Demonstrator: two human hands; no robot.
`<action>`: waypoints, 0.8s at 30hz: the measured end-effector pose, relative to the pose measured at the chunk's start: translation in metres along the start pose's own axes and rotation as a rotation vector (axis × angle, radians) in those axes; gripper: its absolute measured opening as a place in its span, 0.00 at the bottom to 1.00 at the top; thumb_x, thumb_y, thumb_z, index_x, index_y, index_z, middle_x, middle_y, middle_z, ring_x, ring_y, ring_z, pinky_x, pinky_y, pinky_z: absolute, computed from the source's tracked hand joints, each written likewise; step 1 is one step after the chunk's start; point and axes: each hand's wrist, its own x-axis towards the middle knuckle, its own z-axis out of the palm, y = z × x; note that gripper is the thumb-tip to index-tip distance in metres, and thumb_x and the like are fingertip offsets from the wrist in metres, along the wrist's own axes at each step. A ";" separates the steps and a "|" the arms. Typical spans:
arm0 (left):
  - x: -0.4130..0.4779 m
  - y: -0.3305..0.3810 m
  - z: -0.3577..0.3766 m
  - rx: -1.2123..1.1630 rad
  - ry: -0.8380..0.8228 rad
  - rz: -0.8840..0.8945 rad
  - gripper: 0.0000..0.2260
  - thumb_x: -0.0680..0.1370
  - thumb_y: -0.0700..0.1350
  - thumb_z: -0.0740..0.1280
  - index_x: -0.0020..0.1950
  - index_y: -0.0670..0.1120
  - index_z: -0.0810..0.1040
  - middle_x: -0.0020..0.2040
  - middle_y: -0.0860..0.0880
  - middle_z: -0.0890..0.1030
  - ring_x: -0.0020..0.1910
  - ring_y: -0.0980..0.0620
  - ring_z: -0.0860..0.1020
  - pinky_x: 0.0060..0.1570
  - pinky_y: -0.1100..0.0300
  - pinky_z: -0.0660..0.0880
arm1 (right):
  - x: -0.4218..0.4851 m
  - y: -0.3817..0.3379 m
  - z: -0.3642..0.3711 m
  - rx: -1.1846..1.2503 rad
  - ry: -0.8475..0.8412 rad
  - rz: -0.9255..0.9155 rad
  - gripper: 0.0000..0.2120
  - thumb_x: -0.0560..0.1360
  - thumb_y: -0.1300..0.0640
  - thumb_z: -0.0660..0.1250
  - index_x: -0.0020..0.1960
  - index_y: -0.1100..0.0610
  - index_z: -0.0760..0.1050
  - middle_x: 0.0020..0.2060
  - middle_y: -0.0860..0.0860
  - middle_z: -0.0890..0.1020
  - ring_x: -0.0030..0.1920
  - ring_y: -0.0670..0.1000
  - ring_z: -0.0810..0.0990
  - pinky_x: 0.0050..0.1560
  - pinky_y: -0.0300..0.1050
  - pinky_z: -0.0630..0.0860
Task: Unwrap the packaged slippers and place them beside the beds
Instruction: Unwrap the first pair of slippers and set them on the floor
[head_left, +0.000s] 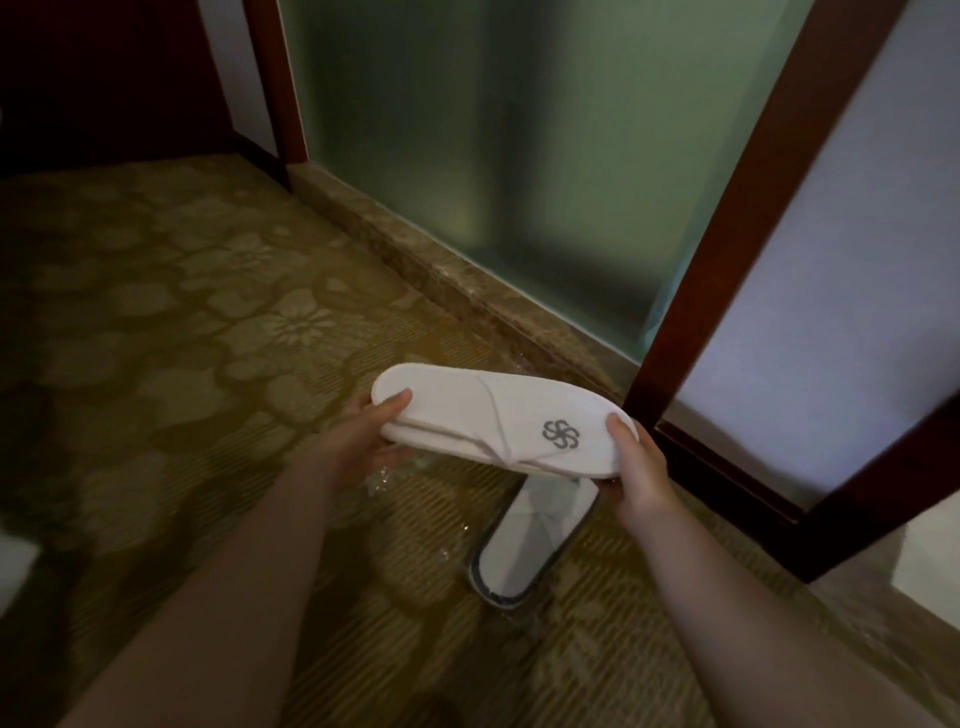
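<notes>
Both bare forearms run from the lower frame toward centre. Left hand (363, 441), thumb on top, grips one end of a slipper (483, 410); right hand (641, 467) pinches the other end, thumb uppermost.

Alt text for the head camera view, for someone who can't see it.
The left hand and right hand hold flat white slippers by the ends above patterned carpet. Another white slipper lies on it below, near a frosted glass panel.
</notes>
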 end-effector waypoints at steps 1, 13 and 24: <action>-0.004 0.000 -0.005 0.048 0.023 0.014 0.24 0.74 0.48 0.70 0.68 0.50 0.67 0.62 0.45 0.75 0.53 0.47 0.78 0.45 0.50 0.81 | -0.002 -0.002 0.002 -0.024 -0.025 -0.010 0.07 0.75 0.52 0.65 0.53 0.49 0.77 0.43 0.49 0.82 0.41 0.50 0.80 0.35 0.43 0.76; -0.040 0.025 -0.064 0.219 0.156 0.069 0.19 0.75 0.48 0.68 0.66 0.47 0.72 0.56 0.45 0.78 0.53 0.45 0.77 0.46 0.52 0.76 | -0.027 -0.017 0.040 -0.035 -0.196 0.252 0.23 0.77 0.37 0.50 0.51 0.51 0.77 0.38 0.52 0.86 0.45 0.54 0.82 0.36 0.47 0.77; -0.048 0.027 -0.081 0.243 0.202 0.026 0.21 0.76 0.52 0.65 0.69 0.49 0.70 0.58 0.43 0.76 0.50 0.46 0.76 0.39 0.55 0.76 | -0.036 -0.019 0.061 0.035 -0.397 0.233 0.25 0.74 0.34 0.54 0.58 0.49 0.78 0.46 0.53 0.87 0.47 0.52 0.86 0.38 0.45 0.81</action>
